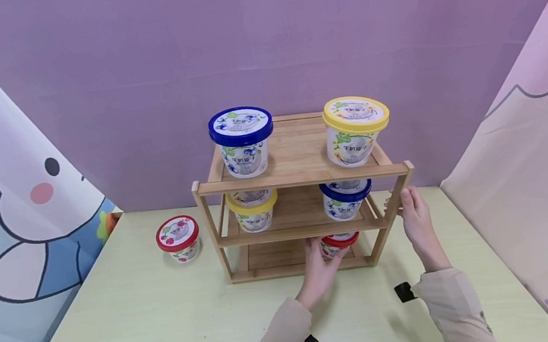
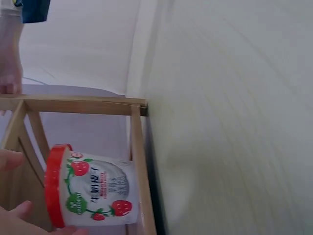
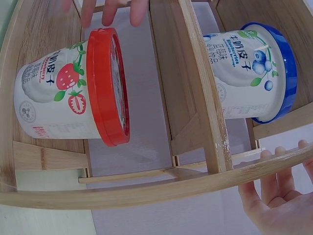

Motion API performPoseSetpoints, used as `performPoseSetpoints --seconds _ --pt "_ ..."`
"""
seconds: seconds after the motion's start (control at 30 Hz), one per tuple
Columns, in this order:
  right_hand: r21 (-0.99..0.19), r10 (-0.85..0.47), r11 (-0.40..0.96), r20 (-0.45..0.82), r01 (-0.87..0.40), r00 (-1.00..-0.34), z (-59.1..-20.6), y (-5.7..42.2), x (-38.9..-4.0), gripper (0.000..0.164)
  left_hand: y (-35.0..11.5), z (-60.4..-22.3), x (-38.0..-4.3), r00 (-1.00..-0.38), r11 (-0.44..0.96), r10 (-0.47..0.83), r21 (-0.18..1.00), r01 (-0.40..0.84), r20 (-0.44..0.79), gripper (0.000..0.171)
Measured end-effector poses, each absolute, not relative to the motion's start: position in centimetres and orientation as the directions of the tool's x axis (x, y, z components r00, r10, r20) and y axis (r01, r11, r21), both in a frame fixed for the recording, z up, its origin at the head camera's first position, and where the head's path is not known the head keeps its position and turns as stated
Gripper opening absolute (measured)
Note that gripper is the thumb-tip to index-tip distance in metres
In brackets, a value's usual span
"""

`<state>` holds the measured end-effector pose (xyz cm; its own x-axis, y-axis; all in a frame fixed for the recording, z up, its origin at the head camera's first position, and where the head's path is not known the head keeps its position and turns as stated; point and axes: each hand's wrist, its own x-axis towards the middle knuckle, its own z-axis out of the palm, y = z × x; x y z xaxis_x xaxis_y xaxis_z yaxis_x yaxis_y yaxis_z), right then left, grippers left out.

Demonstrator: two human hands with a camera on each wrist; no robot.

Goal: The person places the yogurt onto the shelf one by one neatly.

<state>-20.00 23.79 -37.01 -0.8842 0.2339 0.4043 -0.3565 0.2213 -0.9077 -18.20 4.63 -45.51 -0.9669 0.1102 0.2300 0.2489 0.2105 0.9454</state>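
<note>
A wooden three-tier shelf rack (image 1: pixel 300 178) stands on the table. On its lowest tier, at the right, is a tub with a red lid and strawberry print (image 2: pixel 98 191), upright. My left hand (image 1: pixel 318 273) reaches in at the front of that tier, with its fingers (image 3: pixel 111 11) spread beside the red lid. The tub rests on the shelf, and whether any fingertip touches it is hard to tell. My right hand (image 1: pixel 418 222) holds the rack's right side post, its fingers (image 3: pixel 270 183) passing behind the wood.
The top tier bears a blue-lidded tub (image 1: pixel 242 140) and a yellow-lidded tub (image 1: pixel 357 130). Below, the middle tier has another yellow-lidded tub (image 1: pixel 254 218) and a blue-lidded tub (image 1: pixel 344 205). Left of the rack, a red-lidded tub (image 1: pixel 178 238) stands on the pale table (image 1: pixel 144 321).
</note>
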Motion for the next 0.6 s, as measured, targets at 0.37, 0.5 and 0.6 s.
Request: performPoseSetpoints --seconds 0.37,0.5,0.6 --pt "-0.907 0.241 0.218 0.408 -0.360 -0.881 -37.1 23.8 -20.0 0.017 2.3 -44.7 -16.3 -0.955 0.439 0.251 0.860 0.259 0.160 0.042" --pt "-0.908 0.242 0.211 0.407 -0.362 -0.881 -37.1 23.8 -20.0 0.017 0.9 -44.2 -15.9 -0.940 0.472 0.291 0.828 0.303 0.179 0.035" --pt "-0.908 0.242 0.208 0.408 -0.364 -0.880 -37.1 23.8 -20.0 0.017 -0.2 -43.9 -15.7 -0.936 0.479 0.293 0.817 0.322 0.196 0.033"
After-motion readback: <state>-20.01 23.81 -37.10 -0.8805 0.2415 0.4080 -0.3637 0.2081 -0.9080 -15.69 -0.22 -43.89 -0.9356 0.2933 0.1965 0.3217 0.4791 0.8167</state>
